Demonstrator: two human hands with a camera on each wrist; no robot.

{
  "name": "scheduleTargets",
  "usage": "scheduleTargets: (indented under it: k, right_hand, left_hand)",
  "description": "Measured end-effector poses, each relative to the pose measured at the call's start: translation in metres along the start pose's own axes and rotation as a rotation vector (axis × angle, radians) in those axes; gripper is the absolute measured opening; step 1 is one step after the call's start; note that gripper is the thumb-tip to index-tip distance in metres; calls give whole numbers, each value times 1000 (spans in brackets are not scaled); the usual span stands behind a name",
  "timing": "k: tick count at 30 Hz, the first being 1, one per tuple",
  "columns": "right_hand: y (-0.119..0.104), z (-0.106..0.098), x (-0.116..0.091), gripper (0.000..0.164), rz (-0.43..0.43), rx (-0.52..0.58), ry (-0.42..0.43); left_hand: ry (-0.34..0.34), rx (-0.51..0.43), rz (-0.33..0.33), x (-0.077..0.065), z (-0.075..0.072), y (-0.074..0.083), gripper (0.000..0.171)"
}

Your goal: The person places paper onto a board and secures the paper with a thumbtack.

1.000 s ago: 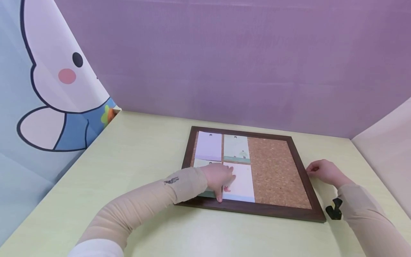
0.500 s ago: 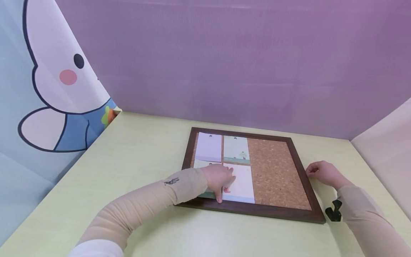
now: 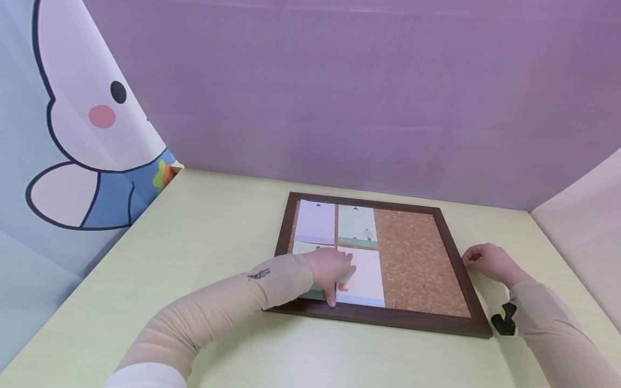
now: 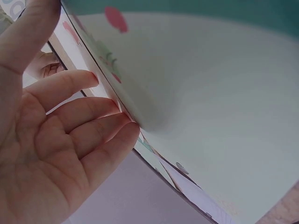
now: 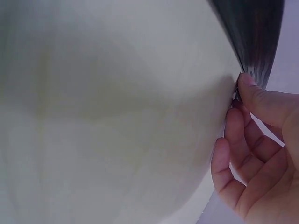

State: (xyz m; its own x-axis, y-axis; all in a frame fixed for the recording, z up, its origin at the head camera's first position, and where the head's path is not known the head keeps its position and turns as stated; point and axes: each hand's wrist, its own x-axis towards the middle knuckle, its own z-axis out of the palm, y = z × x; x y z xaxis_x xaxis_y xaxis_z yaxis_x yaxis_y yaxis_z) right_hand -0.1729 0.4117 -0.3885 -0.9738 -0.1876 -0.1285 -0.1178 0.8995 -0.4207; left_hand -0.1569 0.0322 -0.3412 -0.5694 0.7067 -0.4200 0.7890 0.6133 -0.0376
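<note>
A cork board (image 3: 420, 260) in a dark wooden frame lies flat on the table. Several paper cards cover its left part: a purple card (image 3: 314, 221) and a pale green card (image 3: 356, 222) at the back, a white card (image 3: 367, 276) and another pale card (image 3: 302, 247) in front. My left hand (image 3: 332, 266) rests over the two front cards, fingers spread and relaxed, thumb at the frame's front edge. At the frame's right side, my right hand (image 3: 490, 263) holds the edge between thumb and curled fingers. In the right wrist view, the thumb (image 5: 254, 93) meets the dark frame (image 5: 259, 44).
The pale green table (image 3: 228, 226) extends around the board. A purple backdrop (image 3: 339, 108) stands behind it, with a cartoon-printed sheet (image 3: 111, 199) at left and a white panel (image 3: 587, 215) at right. A small black piece (image 3: 504, 319) sits at the right wrist.
</note>
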Motion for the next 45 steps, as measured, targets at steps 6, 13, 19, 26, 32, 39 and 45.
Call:
scheduleTargets:
  k: [6, 13, 19, 26, 32, 39, 45]
  right_hand:
    - [1, 1, -1, 9, -7, -8, 23]
    - [2, 1, -1, 9, -17, -26, 37]
    - [-1, -2, -2, 9, -27, -24, 44]
    - [0, -4, -3, 7, -12, -21, 69]
    - [3, -5, -4, 9, 11, 9, 68]
    - [3, -4, -4, 13, 16, 27, 80]
    - [0, -7, -4, 19, 60, 29, 60]
  left_hand:
    - [0, 5, 0, 0, 0, 0, 81]
    - [-1, 7, -1, 1, 0, 0, 83]
    - [-5, 6, 0, 1, 0, 0, 82]
    - [-6, -11, -10, 0, 0, 0, 84]
    - [-13, -16, -18, 0, 1, 0, 86]
    - [-15, -5, -11, -1, 0, 1, 86]
    - [-8, 4, 3, -1, -1, 1, 85]
